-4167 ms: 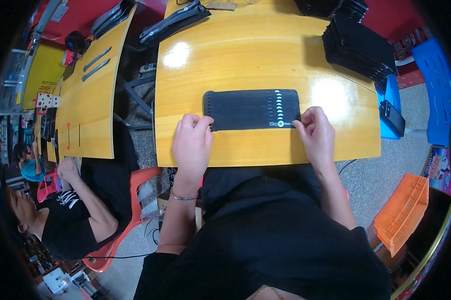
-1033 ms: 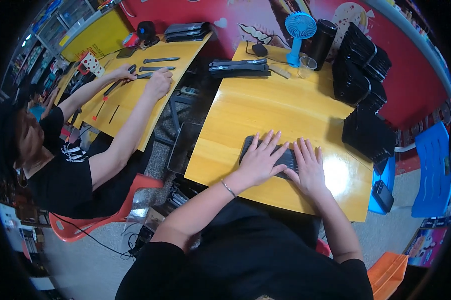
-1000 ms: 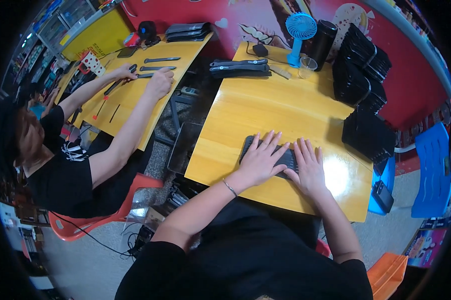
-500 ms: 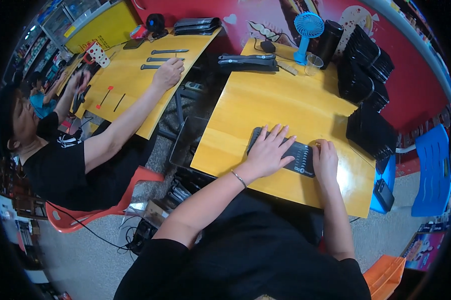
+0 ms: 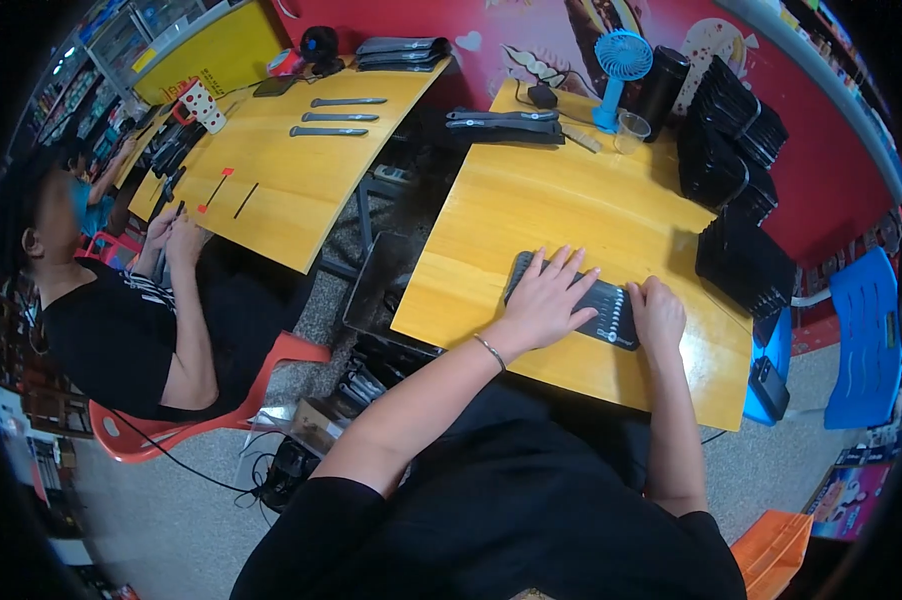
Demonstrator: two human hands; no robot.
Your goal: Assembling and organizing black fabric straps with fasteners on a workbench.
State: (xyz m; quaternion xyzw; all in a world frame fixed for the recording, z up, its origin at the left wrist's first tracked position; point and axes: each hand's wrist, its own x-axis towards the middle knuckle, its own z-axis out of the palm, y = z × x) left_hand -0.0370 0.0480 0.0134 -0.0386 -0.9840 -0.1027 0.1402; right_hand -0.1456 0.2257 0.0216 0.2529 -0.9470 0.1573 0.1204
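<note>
A dark grey, flat rectangular piece (image 5: 621, 328) with a row of small light marks lies on the yellow table in front of me. My left hand (image 5: 551, 300) rests flat across its left and middle part, fingers spread, hiding much of it. At the right end, my right hand (image 5: 661, 318) is closed with curled fingers, gripping the edge of the piece. The contact under those fingers is partly hidden.
Black folded items (image 5: 741, 262) stand stacked along the table's right side. At the back are a blue fan (image 5: 623, 58), a clear cup (image 5: 631, 132), a black bottle (image 5: 663, 88) and dark flat bundles (image 5: 504, 126). A co-worker (image 5: 121, 320) sits at the left table (image 5: 301, 185).
My left hand stays flat on the piece, and my right fingers curl more at its right edge. The co-worker's hand has drawn back from the dark strips. The view shifts slightly.
</note>
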